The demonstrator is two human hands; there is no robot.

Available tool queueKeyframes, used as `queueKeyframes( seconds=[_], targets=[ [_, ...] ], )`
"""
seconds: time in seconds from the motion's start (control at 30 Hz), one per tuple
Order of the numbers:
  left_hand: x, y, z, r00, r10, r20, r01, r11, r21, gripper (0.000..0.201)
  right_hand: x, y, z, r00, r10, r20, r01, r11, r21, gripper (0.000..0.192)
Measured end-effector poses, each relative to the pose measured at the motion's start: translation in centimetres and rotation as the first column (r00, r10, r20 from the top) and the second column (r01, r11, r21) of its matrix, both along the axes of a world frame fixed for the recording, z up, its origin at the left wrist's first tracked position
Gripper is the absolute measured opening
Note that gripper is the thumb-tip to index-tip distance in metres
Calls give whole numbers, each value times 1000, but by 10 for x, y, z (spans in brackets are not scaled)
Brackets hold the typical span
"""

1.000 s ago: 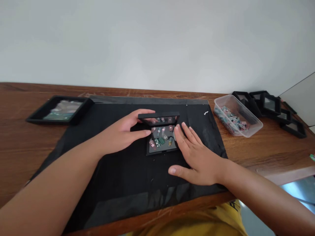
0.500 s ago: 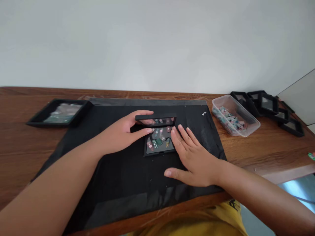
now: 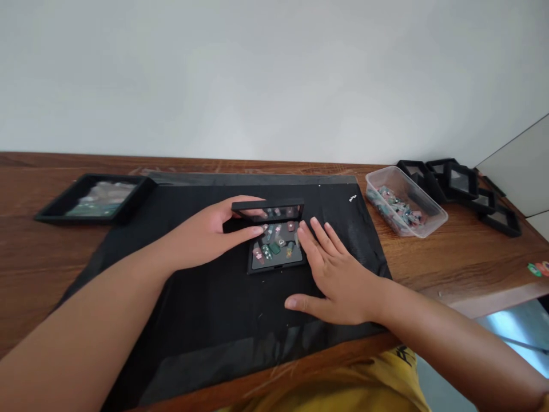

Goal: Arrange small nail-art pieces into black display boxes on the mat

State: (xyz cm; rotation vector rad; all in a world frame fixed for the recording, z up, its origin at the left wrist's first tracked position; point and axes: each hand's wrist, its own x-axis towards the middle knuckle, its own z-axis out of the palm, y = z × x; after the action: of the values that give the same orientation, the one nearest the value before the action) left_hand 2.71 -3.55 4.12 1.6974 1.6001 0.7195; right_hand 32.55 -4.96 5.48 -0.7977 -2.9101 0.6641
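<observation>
A small black box [image 3: 274, 265] lies on the black mat, its windowed lid [image 3: 270, 213] tilted up along the back. Several decorated press-on nails [image 3: 275, 249], green, pink and yellowish, sit on the grey base inside. My left hand [image 3: 210, 229] grips the box's left side, fingers behind the lid and thumb at the inner left edge. Spread flat on the mat, my right hand [image 3: 337, 274] has its fingertips at the box's right edge, the index finger touching or just over it.
A clear plastic tub [image 3: 405, 203] of small packets stands at the right, with several black windowed boxes [image 3: 463, 182] piled behind it. To the left, a black tray [image 3: 94, 200] holds clear packets. The black mat [image 3: 206, 320] covers the wooden table's [image 3: 429, 269] middle.
The whole view has shifted slightly, moving the table things a little to the left. Both hands keep their places at the box, and the lid stays raised.
</observation>
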Motion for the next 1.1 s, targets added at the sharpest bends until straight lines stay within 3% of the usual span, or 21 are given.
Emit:
queueKeyframes(
  seconds=[0.23,0.53,1.1],
  targets=[
    [12,1,-2,996,79,-51,-73,992,101,42,-2,-2,1,1000,-22,21,22,1000,12,109],
    [15,-1,-3,993,104,-59,-102,994,44,57,-3,-1,7,998,-23,56,24,999,-22,109],
    [16,-1,-3,992,103,-71,-100,994,47,60,0,0,7,998,3,57,-3,1000,0,106]
  ],
)
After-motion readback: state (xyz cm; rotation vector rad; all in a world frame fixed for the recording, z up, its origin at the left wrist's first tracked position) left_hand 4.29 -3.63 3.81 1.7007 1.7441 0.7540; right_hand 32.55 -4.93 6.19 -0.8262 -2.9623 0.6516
